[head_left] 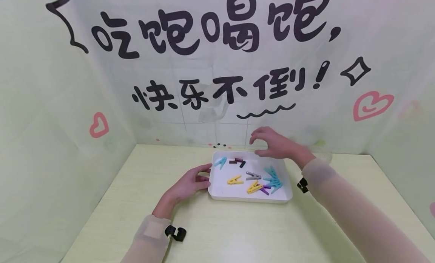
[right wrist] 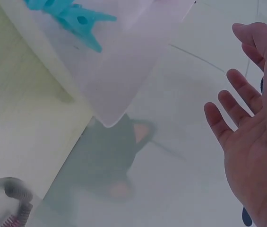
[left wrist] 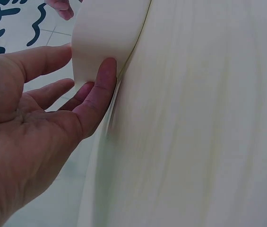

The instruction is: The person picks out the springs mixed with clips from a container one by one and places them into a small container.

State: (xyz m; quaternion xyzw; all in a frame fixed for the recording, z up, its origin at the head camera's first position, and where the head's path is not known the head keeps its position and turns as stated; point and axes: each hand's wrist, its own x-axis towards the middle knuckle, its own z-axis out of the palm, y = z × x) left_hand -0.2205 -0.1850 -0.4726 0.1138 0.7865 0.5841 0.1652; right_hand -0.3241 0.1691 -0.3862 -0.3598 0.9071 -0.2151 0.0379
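Observation:
A white tray (head_left: 251, 198) sits on the table with clothespins in it. A light blue clothespin (head_left: 221, 163) lies at its far left, by several small ridged dark pieces (head_left: 238, 160). Yellow clothespins (head_left: 235, 180) and a grey clothespin (head_left: 253, 175) lie mid-tray, a purple clothespin (head_left: 264, 189) partly under a yellow one. More light blue clothespins (right wrist: 79, 21) cluster at the right. My left hand (head_left: 190, 183) touches the tray's left wall with its fingertips, as the left wrist view also shows. Above the tray's far edge hovers my right hand (head_left: 275, 144), fingers spread, holding nothing.
A pale wood-grain table (head_left: 136, 202) reaches back to a printed white cloth wall (head_left: 163, 127). In the right wrist view a round clear container (right wrist: 5, 201), holding dark and pink ridged pieces, stands near the table's edge.

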